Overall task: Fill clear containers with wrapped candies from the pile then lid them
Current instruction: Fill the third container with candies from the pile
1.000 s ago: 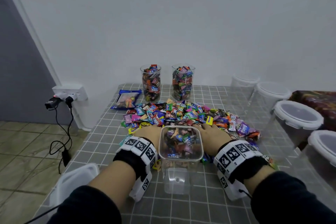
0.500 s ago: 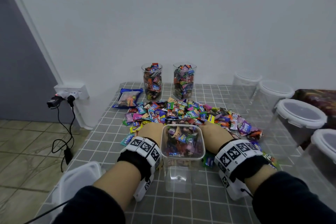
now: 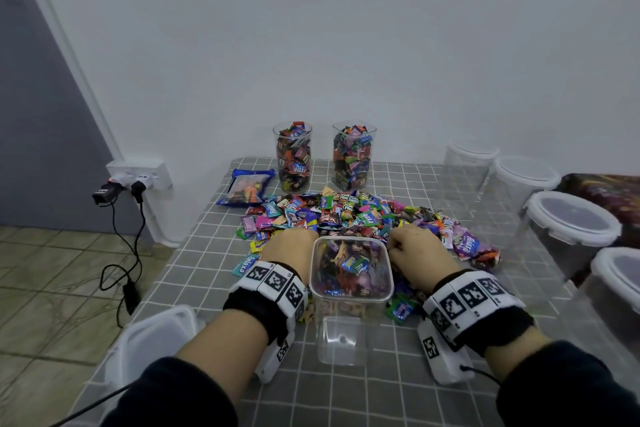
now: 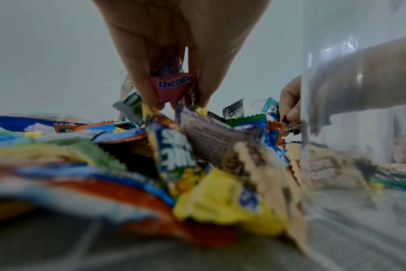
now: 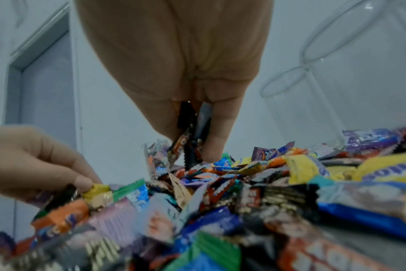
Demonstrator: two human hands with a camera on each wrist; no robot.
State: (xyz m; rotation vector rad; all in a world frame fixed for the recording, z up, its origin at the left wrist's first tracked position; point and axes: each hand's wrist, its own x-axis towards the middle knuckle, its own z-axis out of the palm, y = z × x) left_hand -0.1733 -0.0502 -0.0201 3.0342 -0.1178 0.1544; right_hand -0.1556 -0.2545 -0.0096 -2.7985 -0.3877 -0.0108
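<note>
Reaching into the pile of wrapped candies (image 3: 349,215) on the grid-patterned tabletop (image 3: 346,399), both hands work on either side of a square clear container (image 3: 351,276) that stands at the near edge of the pile and shows assorted candies through its open top. The left hand (image 3: 289,248) lies just left of the container, its fingers curled down and pinching a pink Mentos candy (image 4: 173,85) together with a few other wrappers, as the left wrist view shows. The right hand (image 3: 417,253) sits just right of the container, its thumb and fingers closed on a small bunch of dark wrapped candies (image 5: 190,128) just above the heap. Behind the pile, near the wall, two tall clear jars (image 3: 293,156) stand side by side, both filled to the brim with candies and without lids. A blue snack packet (image 3: 246,186) lies flat to the left of them. Along the right edge of the tabletop stands a row of clear tubs with white lids (image 3: 571,218) on. At the near left corner, part of a translucent white plastic piece (image 3: 152,340) shows beside the left forearm. A wall socket (image 3: 140,175) with two plugs and black cables sits low on the wall to the left.
</note>
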